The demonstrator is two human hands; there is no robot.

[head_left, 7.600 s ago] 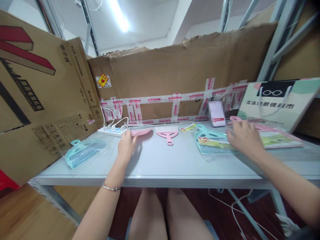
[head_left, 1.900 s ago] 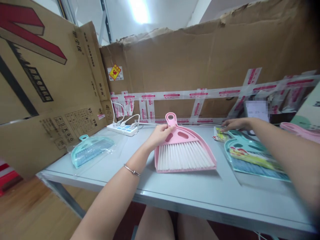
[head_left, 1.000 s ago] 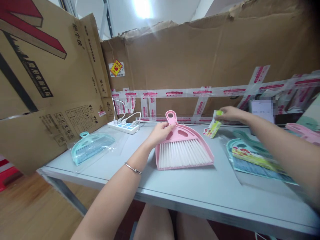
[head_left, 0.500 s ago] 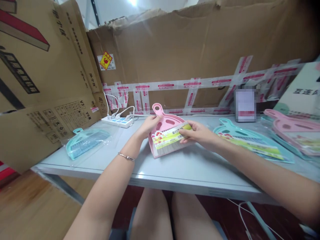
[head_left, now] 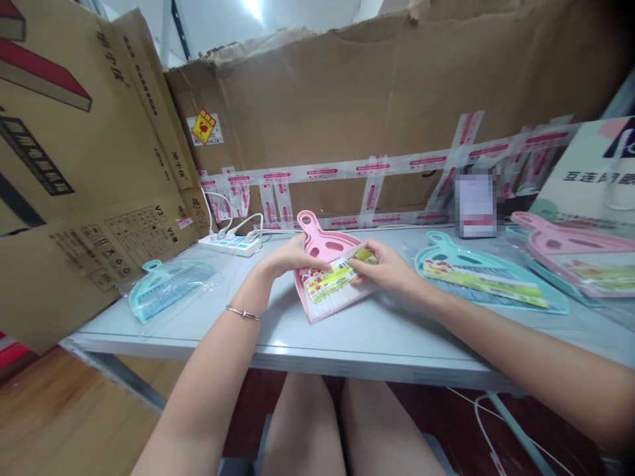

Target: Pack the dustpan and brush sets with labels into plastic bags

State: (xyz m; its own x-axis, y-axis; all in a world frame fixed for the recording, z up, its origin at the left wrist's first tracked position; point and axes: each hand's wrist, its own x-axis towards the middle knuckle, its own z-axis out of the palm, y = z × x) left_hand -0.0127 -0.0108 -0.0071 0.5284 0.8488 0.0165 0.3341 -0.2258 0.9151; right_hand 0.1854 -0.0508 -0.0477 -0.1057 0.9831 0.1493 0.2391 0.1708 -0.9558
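Note:
A pink dustpan (head_left: 322, 246) rests on the table in front of me, its handle loop pointing away. White bristles (head_left: 333, 303) of a brush show along its front part, and a yellow-green printed label card (head_left: 331, 277) lies over them. My left hand (head_left: 288, 260) is closed on the dustpan's left side, with its thumb reaching over the card's upper edge. My right hand (head_left: 384, 268) pinches the card's right end between thumb and fingers. Some of those fingers are hidden behind the card.
A bagged teal dustpan (head_left: 171, 288) lies at left, a labelled teal one (head_left: 476, 277) at right. Further right, another pink dustpan (head_left: 560, 248) rests on a stack. A white power strip (head_left: 231, 244) and a phone-like device (head_left: 476, 201) stand before a large carton (head_left: 317, 112).
My left hand has shifted from beside the dustpan's handle down to its left side, and its thumb now lies on the card. My right hand still pinches the card. The view has shifted slightly.

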